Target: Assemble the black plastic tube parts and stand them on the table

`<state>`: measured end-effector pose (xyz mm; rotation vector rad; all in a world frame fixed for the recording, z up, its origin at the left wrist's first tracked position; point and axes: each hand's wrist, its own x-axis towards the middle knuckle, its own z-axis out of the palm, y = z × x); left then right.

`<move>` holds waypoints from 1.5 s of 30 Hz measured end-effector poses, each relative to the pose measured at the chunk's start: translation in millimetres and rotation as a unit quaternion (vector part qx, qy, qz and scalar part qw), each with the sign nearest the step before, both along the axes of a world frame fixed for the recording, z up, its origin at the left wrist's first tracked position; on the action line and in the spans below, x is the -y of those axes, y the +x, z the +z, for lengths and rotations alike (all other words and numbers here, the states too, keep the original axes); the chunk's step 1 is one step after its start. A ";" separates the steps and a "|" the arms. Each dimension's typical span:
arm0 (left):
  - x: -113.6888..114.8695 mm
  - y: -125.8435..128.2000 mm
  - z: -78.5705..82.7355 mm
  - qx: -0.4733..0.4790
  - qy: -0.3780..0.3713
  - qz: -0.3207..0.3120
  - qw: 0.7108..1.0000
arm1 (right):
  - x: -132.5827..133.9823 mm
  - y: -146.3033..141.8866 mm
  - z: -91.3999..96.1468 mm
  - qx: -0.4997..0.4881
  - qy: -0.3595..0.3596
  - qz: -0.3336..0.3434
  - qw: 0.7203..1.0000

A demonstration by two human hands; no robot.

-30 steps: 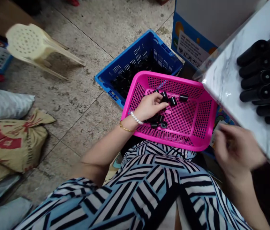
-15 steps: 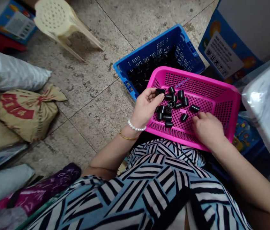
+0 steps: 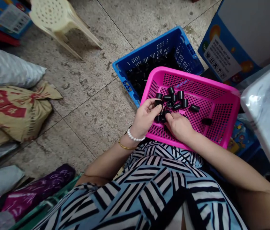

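Note:
A pink plastic basket (image 3: pixel 187 72) rests against my lap, holding several short black cylindrical caps (image 3: pixel 180 95). My left hand (image 3: pixel 146 115) is closed at the basket's left side, a black cap (image 3: pixel 158 103) pinched between thumb and fingers. Close beside it, my right hand (image 3: pixel 180 126) reaches into the heap with its fingertips closed on another black cap (image 3: pixel 166 112), mostly hidden by the fingers. One cap (image 3: pixel 206 121) lies apart on the basket's right side, and another (image 3: pixel 194 108) lies nearer the middle.
Behind the basket stands a blue crate (image 3: pixel 146 48) with many black pieces inside. A white marbled tabletop (image 3: pixel 261 95) with black pieces is on the right, near a large carton (image 3: pixel 223 60). A cream stool (image 3: pixel 50 16) and tied sacks (image 3: pixel 17 108) stand left.
My right hand has moved left from the basket's right side to the heap by my left hand. A cap now shows where it was. My left hand has dipped slightly, still holding a cap.

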<state>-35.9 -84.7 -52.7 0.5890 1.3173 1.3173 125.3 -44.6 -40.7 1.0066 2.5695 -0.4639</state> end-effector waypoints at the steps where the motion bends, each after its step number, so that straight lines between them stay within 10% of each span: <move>1: 1.7 -0.4 0.1 0.000 0.003 -0.003 1.000 | 3.4 4.6 1.4 -0.003 0.002 0.003 1.000; 12: 4.8 4.5 -0.6 0.045 0.015 0.009 0.999 | 19.4 115.6 24.8 0.061 0.055 -0.057 0.995; 17: 4.5 7.4 6.1 -0.006 0.049 0.015 0.999 | 4.1 58.2 35.0 -0.062 0.075 -0.010 0.995; 23: 14.1 6.5 3.2 -0.076 0.082 0.031 0.993 | -4.7 -31.0 -3.7 -0.001 0.005 0.023 1.000; 31: 14.2 12.8 -3.4 -0.076 0.043 -0.071 0.994 | -13.1 19.2 -14.0 -0.082 -0.072 -0.021 0.994; 36: 24.3 22.8 -3.0 -0.183 0.010 -0.185 0.966 | -7.1 59.3 8.3 -0.412 -0.126 -0.283 0.857; 40: 28.0 26.2 9.6 -0.255 0.068 -0.255 0.930 | 22.1 62.6 19.5 -0.505 -0.214 -0.364 0.753; 45: 25.1 24.5 15.8 -0.302 0.127 -0.263 0.907 | 40.3 63.8 15.0 -0.447 -0.165 -0.378 0.794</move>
